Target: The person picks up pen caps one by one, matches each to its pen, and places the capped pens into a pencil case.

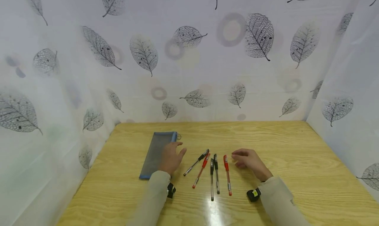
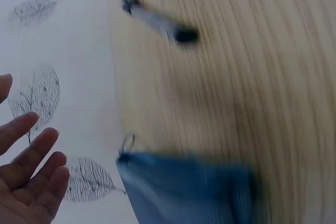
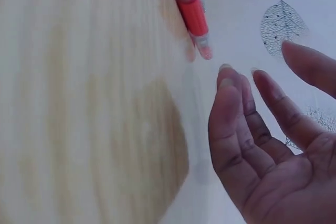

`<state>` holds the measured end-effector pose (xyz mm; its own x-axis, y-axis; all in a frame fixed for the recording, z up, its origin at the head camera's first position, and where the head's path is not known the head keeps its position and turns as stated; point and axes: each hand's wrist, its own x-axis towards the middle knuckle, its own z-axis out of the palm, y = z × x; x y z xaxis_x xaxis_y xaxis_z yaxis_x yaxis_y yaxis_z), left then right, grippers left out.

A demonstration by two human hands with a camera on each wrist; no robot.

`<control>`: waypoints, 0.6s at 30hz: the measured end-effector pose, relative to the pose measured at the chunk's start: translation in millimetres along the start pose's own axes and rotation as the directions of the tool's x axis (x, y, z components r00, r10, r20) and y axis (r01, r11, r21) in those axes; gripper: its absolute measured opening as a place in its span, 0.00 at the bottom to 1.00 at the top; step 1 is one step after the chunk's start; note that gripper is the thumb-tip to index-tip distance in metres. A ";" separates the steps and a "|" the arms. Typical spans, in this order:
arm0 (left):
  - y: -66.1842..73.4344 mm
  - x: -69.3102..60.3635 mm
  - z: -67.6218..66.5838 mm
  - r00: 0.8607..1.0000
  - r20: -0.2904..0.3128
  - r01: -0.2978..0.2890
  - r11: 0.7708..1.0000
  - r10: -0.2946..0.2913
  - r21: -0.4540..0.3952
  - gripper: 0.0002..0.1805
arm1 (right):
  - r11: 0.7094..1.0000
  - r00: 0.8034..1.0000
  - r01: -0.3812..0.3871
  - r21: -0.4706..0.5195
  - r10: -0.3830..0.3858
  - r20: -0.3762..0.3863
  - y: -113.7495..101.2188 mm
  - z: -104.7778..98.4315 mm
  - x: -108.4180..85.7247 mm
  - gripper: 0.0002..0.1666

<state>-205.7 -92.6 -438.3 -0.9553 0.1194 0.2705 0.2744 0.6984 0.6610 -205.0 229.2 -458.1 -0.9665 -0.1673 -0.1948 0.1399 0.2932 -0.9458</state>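
A dark mesh pouch with blue edges [image 1: 153, 153] lies on the left part of the table; in the left wrist view the pouch [image 2: 178, 187] is at the bottom. Over its right side is the left hand [image 1: 171, 157], fingers spread and holding nothing; whether it touches the pouch, I cannot tell. In the left wrist view the left hand [image 2: 31, 182] has relaxed fingers. Several pens lie between the hands, among them a black pen [image 1: 212, 180] and a red pen [image 1: 227, 175]. Just right of that red pen, the right hand [image 1: 250, 162] is empty, its fingers loosely bent; the right wrist view shows the right hand [image 3: 273, 150] near a red pen [image 3: 193, 17].
The wooden table [image 1: 296, 160] meets a white leaf-patterned sheet [image 1: 207, 71] at its back edge, with more sheeting at both sides. A small ring [image 1: 179, 137] is at the pouch's top right corner. Dark wrist devices sit at both cuffs.
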 end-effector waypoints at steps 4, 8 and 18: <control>-19.1 2.1 -12.6 0.999 -0.025 -0.032 0.991 0.036 0.131 0.20 | 0.998 1.000 0.016 0.064 -0.015 -0.019 0.0 0.6 -6.7 0.29; -34.6 1.9 -21.9 1.000 0.027 -0.005 0.972 -0.001 0.237 0.23 | 0.995 0.998 0.030 0.094 -0.023 -0.067 0.4 3.6 -11.8 0.30; -65.3 -3.0 -25.3 0.978 0.194 -0.020 0.893 -0.076 0.450 0.39 | 0.981 0.986 0.028 0.192 0.004 -0.165 4.0 12.6 -20.9 0.30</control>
<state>-218.0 -156.4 -464.5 -0.9764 0.2011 0.0784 0.2150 0.9386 0.2698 -181.5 222.0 -461.1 -0.9882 -0.0089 -0.1529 0.1512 0.1017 -0.9833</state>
